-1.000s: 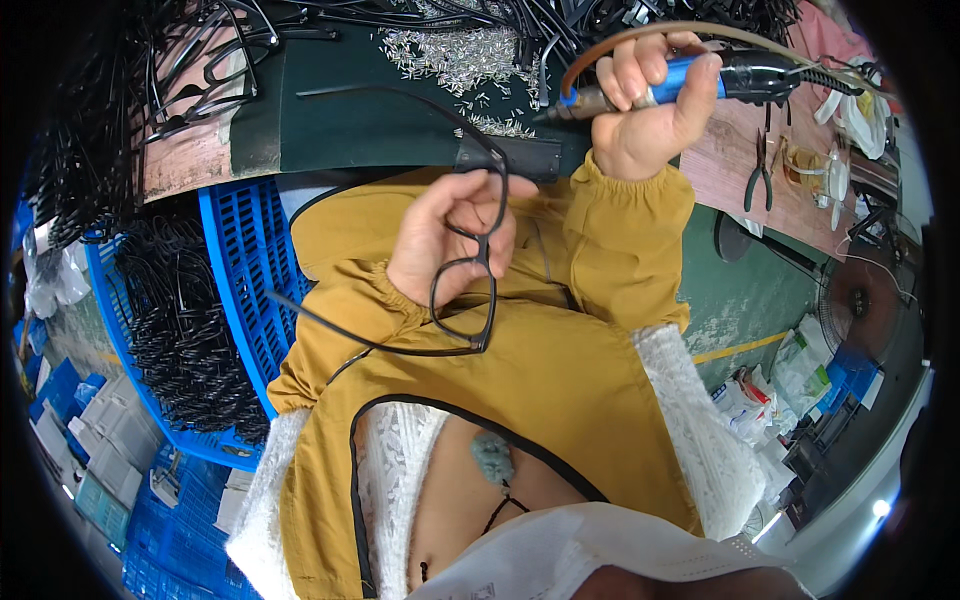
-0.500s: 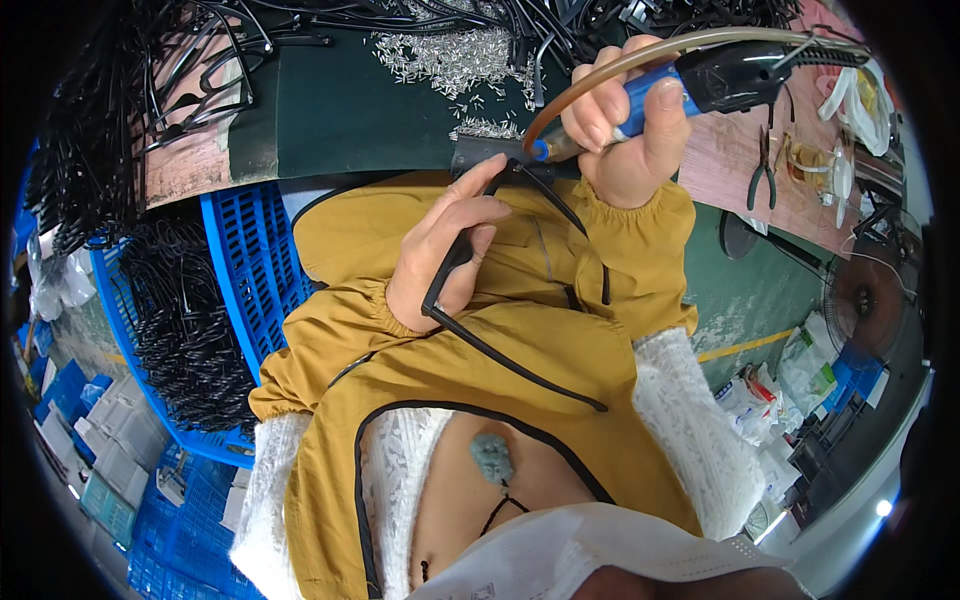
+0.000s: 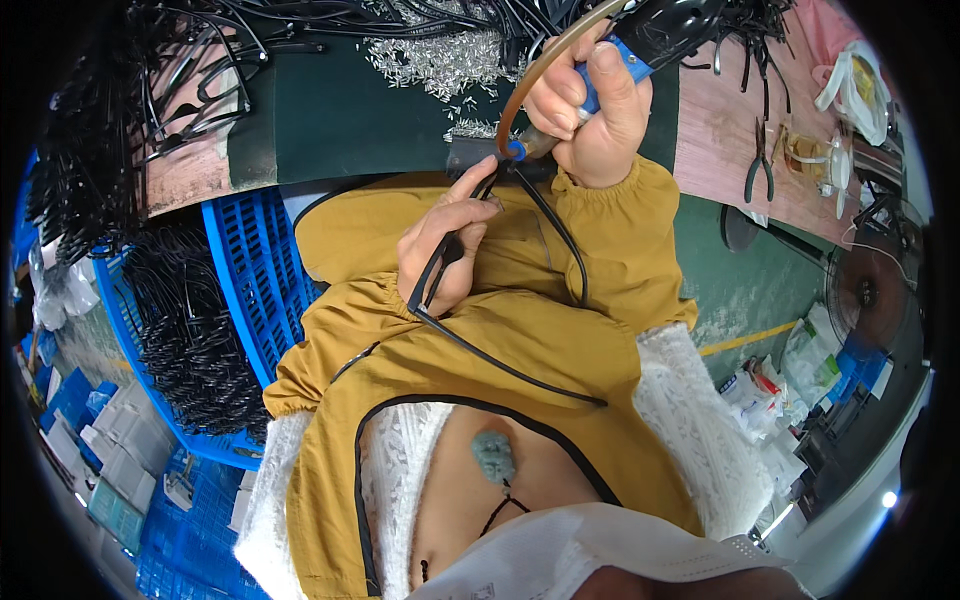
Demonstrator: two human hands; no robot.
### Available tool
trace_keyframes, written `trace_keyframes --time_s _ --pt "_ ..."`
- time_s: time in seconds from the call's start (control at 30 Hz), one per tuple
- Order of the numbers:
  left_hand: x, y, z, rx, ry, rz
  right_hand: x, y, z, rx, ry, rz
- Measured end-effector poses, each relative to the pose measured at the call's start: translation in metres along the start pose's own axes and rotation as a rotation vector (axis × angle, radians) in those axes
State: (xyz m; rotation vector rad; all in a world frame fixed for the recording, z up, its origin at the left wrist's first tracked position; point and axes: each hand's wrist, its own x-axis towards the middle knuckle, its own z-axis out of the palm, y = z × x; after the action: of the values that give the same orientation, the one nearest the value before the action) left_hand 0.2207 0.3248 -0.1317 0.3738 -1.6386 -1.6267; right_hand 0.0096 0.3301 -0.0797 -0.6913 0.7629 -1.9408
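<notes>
Cluttered workbench (image 3: 350, 110): black cable (image 3: 440, 290), blue-handled tool (image 3: 590, 85)

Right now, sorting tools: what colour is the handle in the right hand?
Blue handle, head view.

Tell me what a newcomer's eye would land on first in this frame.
At top centre the right hand holds a blue-handled soldering iron, its tip by a small black block at the bench edge. Just below, the left hand pinches a looped black cable that trails over the mustard-yellow sleeves. A blue crate heaped with black cables sits at left, and silvery metal bits are scattered on the dark green mat.
</notes>
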Motion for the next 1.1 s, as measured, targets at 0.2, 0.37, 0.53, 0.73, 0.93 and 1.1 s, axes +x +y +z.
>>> trace_keyframes --time_s 0.2,0.37,0.53,0.73,0.93,1.1 --pt "0.010 0.038 -0.043 0.207 0.006 -0.023 0.003 -0.021 -0.014 0.207 0.081 -0.005" --pt "0.007 0.121 -0.153 0.844 0.776 0.039 0.000 -0.057 -0.066 0.037 0.238 -0.227" --pt "0.047 0.114 -0.226 1.359 0.835 -0.451 0.001 -0.056 -0.092 0.015 0.230 -0.278" --pt "0.140 0.036 -0.250 1.006 1.018 -0.224 -0.007 -0.054 -0.081 -0.234 0.164 -0.315" --pt "0.131 0.048 -0.219 1.624 0.245 0.477 -0.018 -0.111 -0.114 -1.156 0.529 -0.331" --pt "0.157 0.029 -0.199 1.614 0.227 0.296 0.033 -0.112 -0.137 -2.007 -0.288 -0.430"
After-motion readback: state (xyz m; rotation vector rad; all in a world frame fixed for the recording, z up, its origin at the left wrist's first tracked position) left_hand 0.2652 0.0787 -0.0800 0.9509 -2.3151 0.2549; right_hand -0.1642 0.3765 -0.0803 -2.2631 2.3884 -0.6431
